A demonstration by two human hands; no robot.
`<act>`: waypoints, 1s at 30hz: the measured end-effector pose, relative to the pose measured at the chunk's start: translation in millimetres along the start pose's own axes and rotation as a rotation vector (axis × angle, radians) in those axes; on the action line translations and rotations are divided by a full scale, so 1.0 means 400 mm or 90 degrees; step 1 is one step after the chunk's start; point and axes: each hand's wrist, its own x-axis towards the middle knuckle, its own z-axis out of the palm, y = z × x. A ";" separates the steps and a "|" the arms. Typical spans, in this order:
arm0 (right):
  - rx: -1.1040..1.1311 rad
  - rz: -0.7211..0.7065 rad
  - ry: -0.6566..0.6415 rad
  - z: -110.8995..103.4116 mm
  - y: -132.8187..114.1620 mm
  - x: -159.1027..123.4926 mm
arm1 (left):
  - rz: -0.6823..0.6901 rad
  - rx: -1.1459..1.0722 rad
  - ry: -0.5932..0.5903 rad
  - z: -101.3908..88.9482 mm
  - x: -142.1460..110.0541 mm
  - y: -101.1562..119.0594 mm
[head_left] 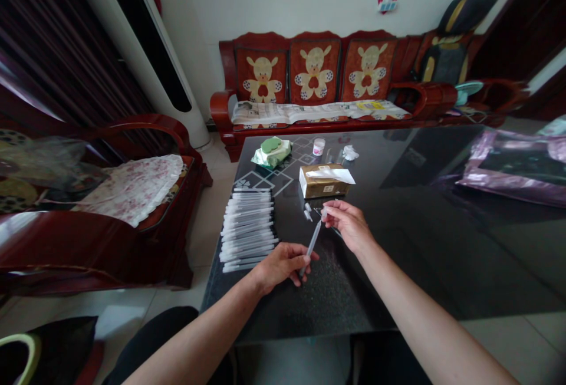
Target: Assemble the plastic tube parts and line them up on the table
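My left hand [288, 265] is closed around the lower part of a slim translucent plastic tube [313, 239], which tilts up to the right. At the tube's upper end, my right hand [346, 223] pinches a small clear cap-like piece [324, 213]; whether it touches the tube I cannot tell. Just left of my right fingers, small white pieces [308, 212] lie on the dark table. To the left of my left hand, many similar translucent tubes [247, 226] lie side by side in a stacked row.
Behind my hands stands a gold tissue box [325, 183]. Farther back are a green wipes pack [272, 152], a small white jar [318, 147] and a crumpled tissue [350, 152]. A purple plastic bag [513, 167] lies at the right of the black table [398, 208].
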 end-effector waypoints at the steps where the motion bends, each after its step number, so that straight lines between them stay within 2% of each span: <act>1: 0.003 0.003 -0.002 0.001 -0.002 -0.001 | 0.001 -0.001 -0.002 0.000 0.000 -0.001; 15: -0.035 0.003 -0.067 0.018 -0.001 -0.020 | 0.006 0.007 0.008 -0.006 0.000 -0.001; 25: -0.069 -0.018 -0.063 0.019 -0.004 -0.021 | 0.005 0.015 0.013 -0.001 -0.004 0.006; 30: -0.055 0.029 -0.112 0.022 -0.012 -0.027 | 0.026 -0.004 0.024 -0.001 -0.004 0.009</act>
